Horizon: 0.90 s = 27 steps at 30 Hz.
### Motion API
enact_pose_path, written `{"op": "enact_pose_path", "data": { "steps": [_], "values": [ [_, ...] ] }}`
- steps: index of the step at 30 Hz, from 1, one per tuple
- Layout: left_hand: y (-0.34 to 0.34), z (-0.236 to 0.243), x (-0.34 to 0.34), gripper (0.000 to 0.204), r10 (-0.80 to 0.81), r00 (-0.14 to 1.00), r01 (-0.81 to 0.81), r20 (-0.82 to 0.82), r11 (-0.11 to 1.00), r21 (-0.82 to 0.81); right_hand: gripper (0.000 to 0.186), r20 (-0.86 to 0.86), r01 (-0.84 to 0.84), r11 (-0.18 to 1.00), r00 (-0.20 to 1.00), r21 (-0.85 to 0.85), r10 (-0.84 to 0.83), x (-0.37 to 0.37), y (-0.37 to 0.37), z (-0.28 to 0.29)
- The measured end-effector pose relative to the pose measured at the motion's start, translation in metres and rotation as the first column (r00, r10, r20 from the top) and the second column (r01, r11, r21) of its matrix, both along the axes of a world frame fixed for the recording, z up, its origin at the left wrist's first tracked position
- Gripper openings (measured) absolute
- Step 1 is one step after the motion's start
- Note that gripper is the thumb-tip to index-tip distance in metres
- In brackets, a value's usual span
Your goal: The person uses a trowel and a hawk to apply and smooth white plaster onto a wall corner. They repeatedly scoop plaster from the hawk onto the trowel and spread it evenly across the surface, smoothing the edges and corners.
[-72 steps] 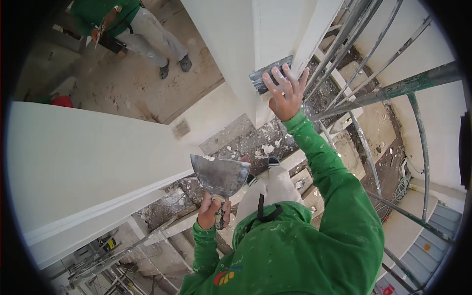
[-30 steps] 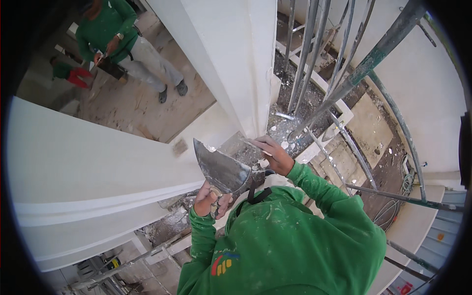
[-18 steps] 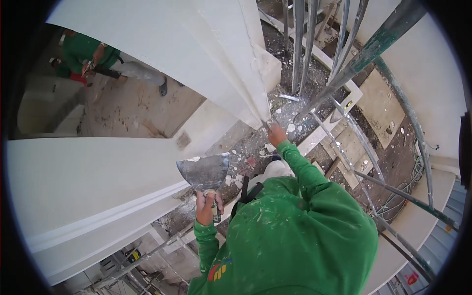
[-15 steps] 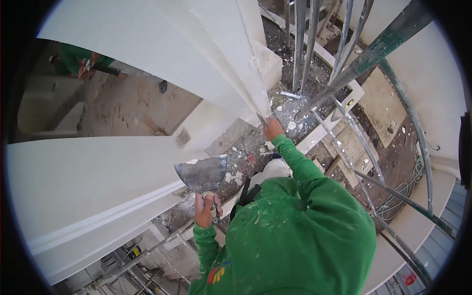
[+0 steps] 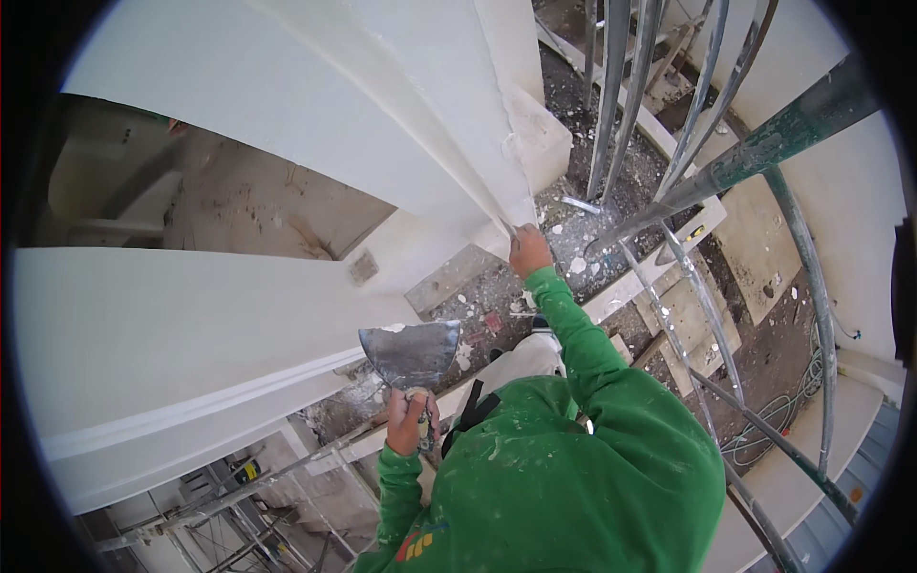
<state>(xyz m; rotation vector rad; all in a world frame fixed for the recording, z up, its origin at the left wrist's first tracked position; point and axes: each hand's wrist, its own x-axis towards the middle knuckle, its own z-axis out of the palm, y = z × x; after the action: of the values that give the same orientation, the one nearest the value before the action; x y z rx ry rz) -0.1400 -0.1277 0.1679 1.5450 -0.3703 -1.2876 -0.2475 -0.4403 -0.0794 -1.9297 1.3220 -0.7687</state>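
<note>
Our left hand [image 5: 411,422], toward 7 o'clock from the middle of the view, is closed round the handle of a wide scraper [image 5: 411,355]. Its broad grey blade points to 12 o'clock, with a pale dab along the upper edge; our fingers cover most of the handle. Our right hand [image 5: 531,252], at 2 o'clock, is curled shut on a flat tool [image 5: 506,228], of which we make out only a thin sliver beyond the knuckles, so we cannot tell its full shape or whether its edge touches the white wall [image 5: 449,105], whose lower corner lies just beside it. A green sleeve [image 5: 597,329] runs back from that hand to 5 o'clock.

Below both hands we see a floor [image 5: 458,310] strewn with pale chips, partly hidden by our body. At 2 o'clock a thick metal pole [image 5: 764,148] slants up until the dark rim cuts it off. Coiled cable [image 5: 788,411] lies at 4 o'clock, behind thinner bars. At 10 o'clock an opening [image 5: 258,196] is dim inside; at 7 o'clock, well outward, scaffold tubes [image 5: 239,501] tangle too closely to count.
</note>
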Motion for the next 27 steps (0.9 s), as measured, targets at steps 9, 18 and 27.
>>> {"op": "enact_pose_path", "data": {
  "steps": [9,18,27],
  "values": [
    [-0.015,-0.006,0.004,0.029,-0.101,0.995,0.100,-0.013,0.993,-0.055,0.016,0.768,-0.281,0.732,0.407,0.621,-0.495,-0.058,-0.010,0.010],
    [-0.032,-0.011,-0.005,0.023,-0.163,0.986,0.165,0.040,0.983,-0.075,0.026,0.703,-0.478,0.550,0.235,0.685,-0.671,-0.066,0.024,0.027],
    [-0.036,-0.015,-0.001,0.024,-0.240,0.969,0.245,0.059,0.965,-0.092,0.027,0.837,-0.583,0.604,0.312,0.542,-0.450,-0.039,0.027,0.039]
  ]
}}
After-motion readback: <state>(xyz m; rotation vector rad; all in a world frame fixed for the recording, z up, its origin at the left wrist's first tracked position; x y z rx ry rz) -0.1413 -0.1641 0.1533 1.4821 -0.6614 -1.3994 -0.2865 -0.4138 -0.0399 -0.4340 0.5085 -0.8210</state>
